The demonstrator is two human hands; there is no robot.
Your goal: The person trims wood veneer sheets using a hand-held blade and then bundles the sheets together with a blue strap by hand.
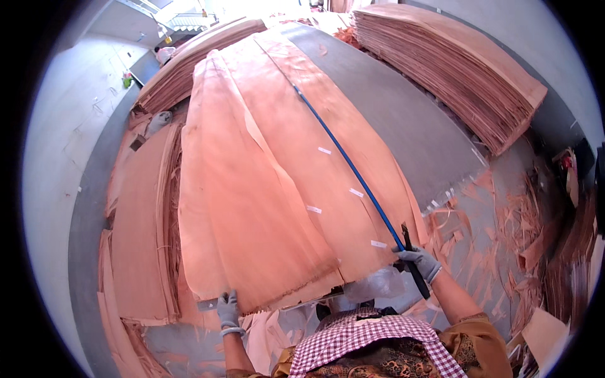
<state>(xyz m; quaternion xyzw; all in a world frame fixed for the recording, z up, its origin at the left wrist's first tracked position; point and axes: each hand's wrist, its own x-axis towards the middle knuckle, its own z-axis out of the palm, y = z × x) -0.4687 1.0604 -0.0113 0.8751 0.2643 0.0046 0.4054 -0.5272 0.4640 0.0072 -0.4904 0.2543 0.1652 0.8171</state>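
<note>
A large orange-brown wood veneer sheet [252,208] lies lengthwise before me, overlapping another veneer sheet [340,208] that carries several short white tape strips [357,192]. My left hand [228,310], in a grey glove, is closed at the near left edge of the veneer, fingers on top and thumb side hidden. At the near right corner my right hand [420,263], also gloved, closes around a long thin blue pole [353,165] that stretches away over the veneer. The same hand holds a black-handled tool [417,280]; its kind is unclear.
Tall veneer stacks stand at the far right [454,69] and far left [189,60]; a lower stack [145,227] lies on the left. A grey board surface [391,101] shows beside the sheets. Torn veneer scraps [485,246] litter the floor at right. Clear plastic [376,285] bunches by the near edge.
</note>
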